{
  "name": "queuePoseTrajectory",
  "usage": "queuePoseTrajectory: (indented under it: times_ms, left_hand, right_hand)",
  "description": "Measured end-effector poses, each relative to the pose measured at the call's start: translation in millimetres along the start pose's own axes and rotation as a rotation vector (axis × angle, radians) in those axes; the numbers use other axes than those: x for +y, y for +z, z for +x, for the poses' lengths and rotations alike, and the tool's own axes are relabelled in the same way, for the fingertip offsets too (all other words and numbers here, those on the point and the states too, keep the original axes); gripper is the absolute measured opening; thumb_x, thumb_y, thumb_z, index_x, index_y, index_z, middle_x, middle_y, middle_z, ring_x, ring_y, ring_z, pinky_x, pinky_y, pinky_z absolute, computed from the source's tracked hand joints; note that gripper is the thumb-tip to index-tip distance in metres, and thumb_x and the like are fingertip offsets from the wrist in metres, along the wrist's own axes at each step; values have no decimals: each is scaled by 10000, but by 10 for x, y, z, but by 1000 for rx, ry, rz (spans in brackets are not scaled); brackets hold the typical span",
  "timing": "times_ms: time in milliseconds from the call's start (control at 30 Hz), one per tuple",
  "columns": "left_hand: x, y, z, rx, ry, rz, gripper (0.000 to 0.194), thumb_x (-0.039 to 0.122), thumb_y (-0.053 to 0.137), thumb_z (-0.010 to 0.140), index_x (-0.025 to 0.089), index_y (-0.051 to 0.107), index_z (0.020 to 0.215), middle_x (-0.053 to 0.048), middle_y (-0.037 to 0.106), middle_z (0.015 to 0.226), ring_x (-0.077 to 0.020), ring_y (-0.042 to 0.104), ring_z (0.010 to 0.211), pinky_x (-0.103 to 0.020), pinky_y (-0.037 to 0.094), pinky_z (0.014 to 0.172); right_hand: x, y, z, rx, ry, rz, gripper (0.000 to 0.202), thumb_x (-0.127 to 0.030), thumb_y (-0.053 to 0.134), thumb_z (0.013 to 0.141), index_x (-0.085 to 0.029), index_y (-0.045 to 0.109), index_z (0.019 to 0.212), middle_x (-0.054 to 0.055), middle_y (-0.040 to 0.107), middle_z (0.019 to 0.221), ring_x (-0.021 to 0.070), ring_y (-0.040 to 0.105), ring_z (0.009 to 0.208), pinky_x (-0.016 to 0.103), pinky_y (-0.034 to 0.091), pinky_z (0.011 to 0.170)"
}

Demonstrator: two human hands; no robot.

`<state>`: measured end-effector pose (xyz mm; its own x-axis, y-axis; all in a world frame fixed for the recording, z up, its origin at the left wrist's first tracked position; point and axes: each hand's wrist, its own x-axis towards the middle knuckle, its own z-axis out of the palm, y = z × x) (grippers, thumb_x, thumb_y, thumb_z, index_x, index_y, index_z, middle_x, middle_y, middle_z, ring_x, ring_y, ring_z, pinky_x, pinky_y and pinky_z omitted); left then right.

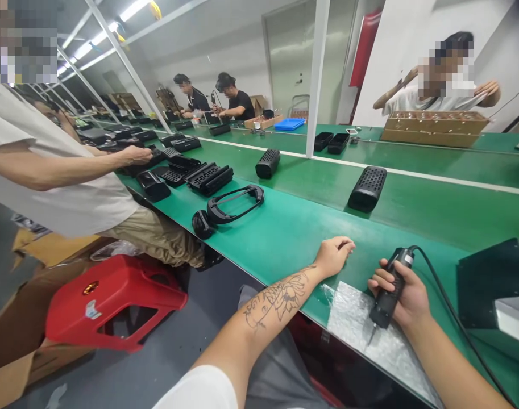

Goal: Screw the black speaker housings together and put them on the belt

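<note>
While your right hand (406, 295) wraps around the black electric screwdriver (390, 295), fingers curled tight on its body, the bit points down at the sheet of bubble wrap (361, 324) lying along the near edge of the green bench (293, 233). A black cord (447, 307) runs off the top of the tool toward the right. Your left hand (335, 254) sits loosely curled on the bench just past the bubble wrap's far corner, fingers bent in and close together, pinching nothing as far as I can see. It's touching the green surface, close beside the screwdriver hand but apart from it.

Further left along the near edge you've got a black oval frame (236, 203) with a small black rounded part (202, 224) right against it. On the belt strip (434, 199) behind that sit two black perforated speaker shells (368, 188), well apart from each other. A dark box (493, 281) sits at the right edge.

A co-worker in a white shirt (50, 165) stands at the left, one hand (135, 154) over a cluster of black trays (208, 177), with a red stool (114, 304) on the floor next to them.
</note>
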<state>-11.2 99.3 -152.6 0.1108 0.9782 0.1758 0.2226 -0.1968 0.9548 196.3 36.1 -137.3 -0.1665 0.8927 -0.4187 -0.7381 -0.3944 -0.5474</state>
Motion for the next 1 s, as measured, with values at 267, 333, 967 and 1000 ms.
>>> queuePoseTrajectory:
  times_ms: [267,333,967,1000]
  left_hand:
    - [-4,-93,63,-141,-92,-23,512,608,621,1153,167,864,1063,-21,774,789,-166,741,754,-289,632,820]
    - [3,-107,71,-182,-83,-4,441,571,711,1105,171,862,998,-35,810,858,-178,755,816,-297,628,859]
    - [101,-153,49,-357,-63,172,265,458,772,1056,211,864,1090,-15,850,1005,-184,744,938,-285,575,887]
    - [86,-146,50,-356,-56,173,251,435,772,1056,214,869,1124,-17,855,1024,-183,751,945,-282,579,887]
  right_hand:
    - [-31,63,-15,20,11,-18,542,-363,1033,674,-257,666,1058,-119,460,687,65,453,527,300,621,615]
    - [-34,50,-18,18,8,-24,516,-369,1022,698,-260,669,1058,-114,462,696,63,449,538,291,616,620]
    - [41,87,-95,50,-22,-100,378,-433,971,811,-279,736,1065,-76,514,715,95,470,564,328,613,637]
    - [40,72,-90,44,-24,-99,368,-430,962,823,-275,738,1071,-75,520,718,95,475,567,326,616,645]
